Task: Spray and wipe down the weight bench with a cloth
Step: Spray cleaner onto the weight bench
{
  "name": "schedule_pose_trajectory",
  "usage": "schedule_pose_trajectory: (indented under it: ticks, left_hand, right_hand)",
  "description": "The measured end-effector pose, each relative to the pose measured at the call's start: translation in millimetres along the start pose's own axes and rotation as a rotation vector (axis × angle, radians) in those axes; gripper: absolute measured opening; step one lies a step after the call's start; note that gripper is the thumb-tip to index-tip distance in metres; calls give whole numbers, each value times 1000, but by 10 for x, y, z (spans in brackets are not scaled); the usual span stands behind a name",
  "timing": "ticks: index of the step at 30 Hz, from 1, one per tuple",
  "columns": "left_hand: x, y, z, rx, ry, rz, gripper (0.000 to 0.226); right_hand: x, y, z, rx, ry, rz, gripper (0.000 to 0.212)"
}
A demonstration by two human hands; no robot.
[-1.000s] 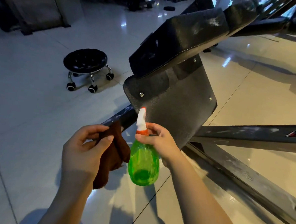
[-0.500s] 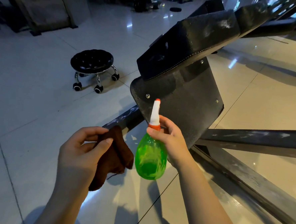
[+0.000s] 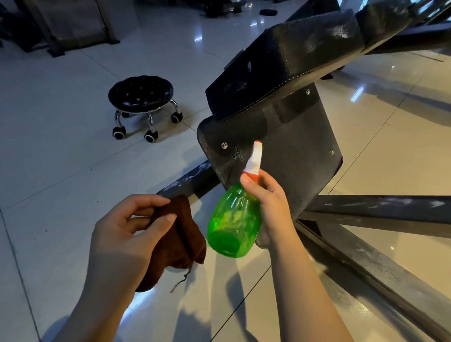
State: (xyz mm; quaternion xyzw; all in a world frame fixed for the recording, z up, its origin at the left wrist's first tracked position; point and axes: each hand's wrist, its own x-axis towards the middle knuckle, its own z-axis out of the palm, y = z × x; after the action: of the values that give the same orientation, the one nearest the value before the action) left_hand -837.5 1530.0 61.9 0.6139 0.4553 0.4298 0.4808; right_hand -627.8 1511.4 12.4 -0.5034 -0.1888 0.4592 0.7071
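A dim gym with a glossy tiled floor (image 3: 48, 160); a black wheeled stool (image 3: 141, 97) stands at left. The left hand (image 3: 125, 238) pinches a brown cloth (image 3: 180, 242). The right hand (image 3: 267, 202) grips a green spray bottle (image 3: 233, 221), aimed at the weight bench (image 3: 286, 68) pad's lower end. Overspray could likely wet the slick floor.

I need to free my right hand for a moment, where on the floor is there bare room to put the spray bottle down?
Bare tile lies between the black round wheeled stool and the left hand holding the brown cloth. More lies under the green plastic spray bottle in the right hand. It is crowded right, among the dark metal frame bars of the black padded bench.
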Motion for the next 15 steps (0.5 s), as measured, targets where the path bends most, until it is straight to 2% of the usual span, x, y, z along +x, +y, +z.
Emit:
schedule_pose_trajectory:
  ticks: [6,8,13,15]
  left_hand:
    - [3,-24,-21,11,-3,-1,24]
    - [-1,-23,-26,14,0,-12,25]
    - [-3,-12,-33,27,-11,-19,24]
    - [0,-22,-34,36,-16,-22,24]
  right_hand:
    - [-63,13,0,14,-158,111,45]
    - [-103,87,-11,-55,-186,132,49]
    - [-181,204,-140,-338,-178,106,45]
    - [-204,185,-223,-379,-180,106,40]
